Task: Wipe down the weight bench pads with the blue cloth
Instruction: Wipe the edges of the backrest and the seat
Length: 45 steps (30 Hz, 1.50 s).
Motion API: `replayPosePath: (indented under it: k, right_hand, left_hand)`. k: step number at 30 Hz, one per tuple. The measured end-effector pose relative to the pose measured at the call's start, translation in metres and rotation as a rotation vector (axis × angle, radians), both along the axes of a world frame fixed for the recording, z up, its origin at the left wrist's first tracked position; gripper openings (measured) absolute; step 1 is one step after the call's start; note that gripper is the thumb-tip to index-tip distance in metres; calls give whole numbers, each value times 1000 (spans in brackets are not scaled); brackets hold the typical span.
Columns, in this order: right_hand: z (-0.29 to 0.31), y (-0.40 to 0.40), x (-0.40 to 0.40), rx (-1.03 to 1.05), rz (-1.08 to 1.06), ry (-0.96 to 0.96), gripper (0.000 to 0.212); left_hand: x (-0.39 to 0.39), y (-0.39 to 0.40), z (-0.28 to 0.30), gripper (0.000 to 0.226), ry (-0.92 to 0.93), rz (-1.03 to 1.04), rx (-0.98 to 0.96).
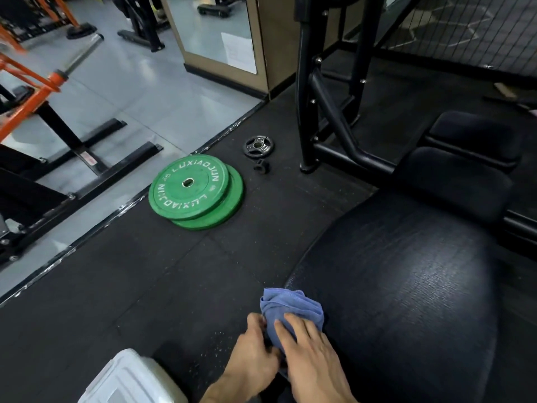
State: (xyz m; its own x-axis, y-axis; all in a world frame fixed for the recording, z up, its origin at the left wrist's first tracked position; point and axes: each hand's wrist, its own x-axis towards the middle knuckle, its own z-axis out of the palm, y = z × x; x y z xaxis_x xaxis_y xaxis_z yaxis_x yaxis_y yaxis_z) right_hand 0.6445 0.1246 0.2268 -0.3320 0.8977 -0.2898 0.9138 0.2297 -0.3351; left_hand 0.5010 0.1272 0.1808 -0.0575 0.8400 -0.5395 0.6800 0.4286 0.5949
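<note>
Blue cloth (pixel 290 312) bunched at near-left edge of black bench pad (pixel 406 286), right hand (pixel 311 353) flat on it with fingers spread, left hand (pixel 252 356) pinching its left edge, two green weight plates (pixel 194 193) stacked on floor beyond.

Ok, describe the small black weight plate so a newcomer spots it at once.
Start at the two stacked green plates on the black rubber floor. Just beyond them, toward the rack's upright post, lies the small black plate: far smaller, with cut-out grip holes.

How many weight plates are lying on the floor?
3: two green plates stacked and overlapping on the black mat, one small black plate just beyond them. Others may be hidden.
</note>
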Motion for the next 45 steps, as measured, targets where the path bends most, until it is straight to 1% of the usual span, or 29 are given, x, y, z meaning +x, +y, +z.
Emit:
replayPosePath:
  k: [3,4,6,7,9,12,14,18,21,26,31,35,39,44,45]
  right_hand:
    - [-4,-5,3,31,-36,-10,79]
    - [-5,-10,3,8,-14,2,80]
    - [-7,-12,7,1,-16,-16,80]
    - [-7,-14,10,-1,-12,20,79]
    - [-15,-19,16,48,2,1,77]
    - [-23,-27,22,37,-29,22,75]
    - [-28,-32,24,102,-57,37,72]
    - [-37,-41,37,124,-78,58,64]
    - [-38,-49,49,147,-84,97,64]
    - [-33,-64,71,123,-97,127,61]
    - [-25,-84,97,101,-99,116,63]
    - [-22,-100,114,5,-104,85,65]
    - [-20,-109,129,-52,-95,39,55]
    - [-11,-124,154,-44,-55,34,49]
    - [-9,-124,163,-63,-39,9,52]
  left_hand:
    - [-2,0,2,34,5,-43,9]
    - [-2,0,3,34,24,-71,24]
    - [-2,-2,4,31,67,-148,64]
    - [-2,-3,4,29,93,-194,92]
    - [0,-4,5,28,153,-305,152]
    - [2,-4,8,40,304,-529,232]
    - [5,-5,9,44,375,-594,267]
    - [15,-13,13,43,451,-633,313]
    - [29,-20,17,47,526,-652,330]
    - [56,-35,25,50,597,-671,297]
    - [83,-53,33,50,638,-729,274]
    - [98,-65,36,48,646,-771,272]
    - [110,-74,37,48,645,-739,260]
    - [137,-95,36,47,558,-731,234]
    - [144,-103,36,48,533,-707,222]
